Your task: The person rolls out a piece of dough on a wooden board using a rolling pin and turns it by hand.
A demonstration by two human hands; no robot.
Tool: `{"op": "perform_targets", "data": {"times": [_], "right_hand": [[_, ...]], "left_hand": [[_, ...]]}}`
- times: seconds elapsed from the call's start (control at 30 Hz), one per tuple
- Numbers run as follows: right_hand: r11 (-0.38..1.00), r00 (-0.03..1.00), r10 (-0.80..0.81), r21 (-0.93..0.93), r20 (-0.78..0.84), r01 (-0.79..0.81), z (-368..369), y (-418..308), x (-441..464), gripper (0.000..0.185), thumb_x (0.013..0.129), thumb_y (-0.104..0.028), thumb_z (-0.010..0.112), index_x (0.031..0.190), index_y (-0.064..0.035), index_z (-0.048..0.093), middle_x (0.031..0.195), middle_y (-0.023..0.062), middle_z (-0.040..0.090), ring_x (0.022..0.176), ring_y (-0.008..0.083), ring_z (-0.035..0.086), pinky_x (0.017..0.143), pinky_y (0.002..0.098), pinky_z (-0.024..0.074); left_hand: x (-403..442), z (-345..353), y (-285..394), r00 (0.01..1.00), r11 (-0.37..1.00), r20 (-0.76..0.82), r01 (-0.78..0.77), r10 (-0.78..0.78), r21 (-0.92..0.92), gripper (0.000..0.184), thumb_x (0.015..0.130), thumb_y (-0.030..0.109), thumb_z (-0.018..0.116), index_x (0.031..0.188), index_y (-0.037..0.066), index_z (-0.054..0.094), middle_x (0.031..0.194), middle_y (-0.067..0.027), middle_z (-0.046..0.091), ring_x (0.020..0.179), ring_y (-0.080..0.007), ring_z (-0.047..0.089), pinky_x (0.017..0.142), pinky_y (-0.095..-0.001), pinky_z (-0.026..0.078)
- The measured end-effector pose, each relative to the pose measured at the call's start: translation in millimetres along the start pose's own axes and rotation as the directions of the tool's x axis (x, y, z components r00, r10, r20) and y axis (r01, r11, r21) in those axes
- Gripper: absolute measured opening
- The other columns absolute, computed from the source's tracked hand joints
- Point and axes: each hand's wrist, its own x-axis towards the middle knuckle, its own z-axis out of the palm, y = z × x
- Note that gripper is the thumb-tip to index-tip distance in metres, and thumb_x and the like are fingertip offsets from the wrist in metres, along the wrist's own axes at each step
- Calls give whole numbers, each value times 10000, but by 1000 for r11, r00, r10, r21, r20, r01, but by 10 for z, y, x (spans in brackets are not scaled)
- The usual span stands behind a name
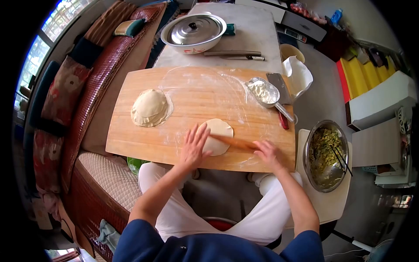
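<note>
A round of dough (219, 127) lies flat near the front of the floured wooden board (183, 105). The rolling pin (238, 142) slants across its right part. My right hand (268, 153), a little blurred, is closed on the pin's right end. At the dough's left edge rests my left hand (195, 146), its fingers stretched out over the sheet. A stack of rolled dough rounds (149, 108) sits at the board's left. Toward the back right, a metal scoop (263, 91) holds white flour, with a broad-bladed knife (279, 87) beside it.
Right of the board, a steel bowl (312, 172) holds chopped green and yellow filling with dark chopsticks (341, 161). Behind the board stand a lidded basin (194, 46) and a long narrow implement (231, 53). A white bag (297, 74) hangs by the right corner.
</note>
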Motion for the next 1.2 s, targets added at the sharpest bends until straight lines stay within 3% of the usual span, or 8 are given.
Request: {"op": "perform_targets", "data": {"times": [0.3,0.57,0.7,0.87,0.93,1.1,1.13,1.2], "right_hand": [[953,997,25,-298,-69,-45,303,110,802,368,834,-260,748,1197,-283,688,1185,8,605,1183,250,528,1008,483,382],[969,998,-54,-242,-41,43,228,77,33,486,757,-214,819,1216,-284,677,1308,15,577,1247,257,502,1089,508,321],[989,995,39,-147,87,-26,138,-114,321,527,743,-185,828,1242,-247,669,1265,13,572,1198,231,529,1032,459,378],[986,987,136,82,86,-143,-33,-31,418,390,877,-247,734,1250,-152,668,1077,98,684,982,283,669,805,387,516],[982,994,107,156,4,-106,-47,-2,256,367,907,-267,708,1246,-131,670,1054,117,707,946,297,692,777,371,530],[825,856,516,291,-39,-484,-6,197,-2,405,888,-218,738,1255,-66,661,1078,130,718,937,290,700,818,345,533],[766,799,598,340,-63,-546,-8,220,-27,404,882,-219,741,1246,-62,661,1071,135,719,944,312,703,818,353,534],[863,876,467,277,-121,-422,-67,261,-19,410,874,-195,743,1247,-48,658,1095,137,713,963,312,699,829,358,536]], "left_hand": [[615,251,-278,974,973,-61,223,-220,60,881,887,475,660,1559,51,280,1633,-127,276,1498,-372,247,1205,-526,235],[-443,98,279,994,999,108,-36,35,14,945,840,566,671,1563,85,298,1630,-85,292,1499,-359,258,1199,-521,249],[50,158,59,998,995,2,61,-61,74,898,879,565,633,1565,91,298,1630,-92,292,1501,-373,246,1191,-544,242],[814,307,-397,856,902,-316,326,-409,-284,685,973,407,598,1513,46,380,1602,-124,344,1479,-365,299,1187,-494,274],[811,384,-245,885,916,-252,350,-392,-198,638,989,381,573,1502,46,399,1594,-132,355,1479,-356,302,1190,-475,275],[576,480,351,959,964,-133,259,-250,58,766,910,488,623,1506,62,398,1620,-100,317,1510,-328,239,1224,-486,204],[554,488,322,982,985,-83,173,-171,18,858,855,552,652,1511,65,390,1630,-85,298,1515,-331,225,1232,-500,177],[541,360,137,996,995,44,-77,74,69,840,866,542,643,1510,65,392,1623,-88,307,1512,-334,229,1231,-502,176]]}}
